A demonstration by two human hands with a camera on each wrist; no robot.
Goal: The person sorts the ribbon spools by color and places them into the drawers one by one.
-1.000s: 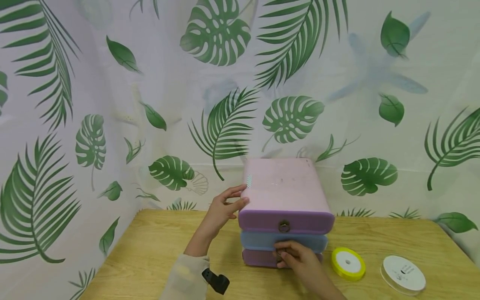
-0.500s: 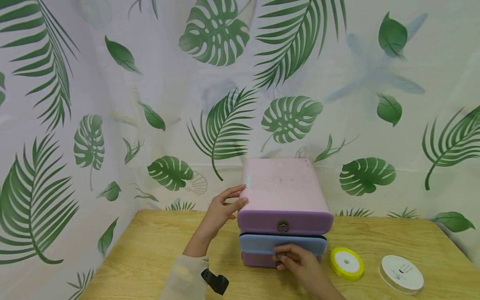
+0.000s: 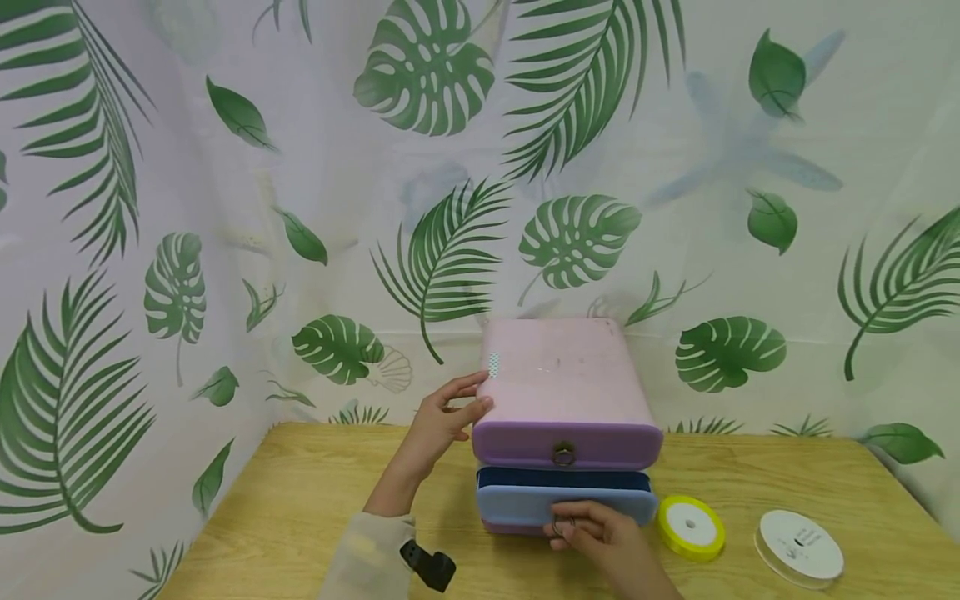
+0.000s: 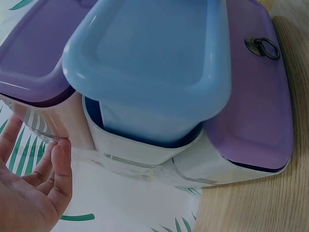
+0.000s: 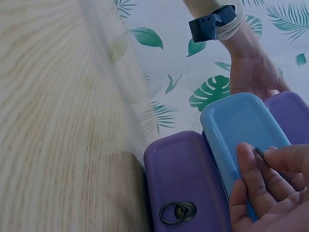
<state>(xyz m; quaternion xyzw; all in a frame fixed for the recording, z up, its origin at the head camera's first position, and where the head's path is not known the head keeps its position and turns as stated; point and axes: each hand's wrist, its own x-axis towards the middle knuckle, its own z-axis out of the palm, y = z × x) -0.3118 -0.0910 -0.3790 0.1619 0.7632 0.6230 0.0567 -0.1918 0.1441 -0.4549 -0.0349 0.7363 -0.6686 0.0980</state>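
Note:
A small three-tier drawer cabinet (image 3: 562,367) with a pink top stands on the table. Its blue middle drawer (image 3: 517,503) is pulled partly out, showing a dark blue inside. My right hand (image 3: 603,542) pinches the drawer's ring pull (image 5: 260,154) between thumb and fingers. My left hand (image 3: 438,429) rests its fingertips against the cabinet's upper left side, fingers fairly straight. The purple top drawer (image 3: 517,443) sits above with a bronze ring pull. In the right wrist view, the purple bottom drawer (image 5: 183,169) and its ring show beside the blue one.
To the right of the cabinet lie a yellow-rimmed spool (image 3: 692,527) and a white spool (image 3: 799,548). The wood-grain table (image 3: 300,500) meets a leaf-print cloth (image 3: 337,275) behind and at the left. A black wrist strap (image 3: 427,564) is on the left sleeve.
The blue drawer has slid out towards me, opening a dark gap below the top drawer. My right hand has come nearer with it. The left hand keeps its place on the cabinet.

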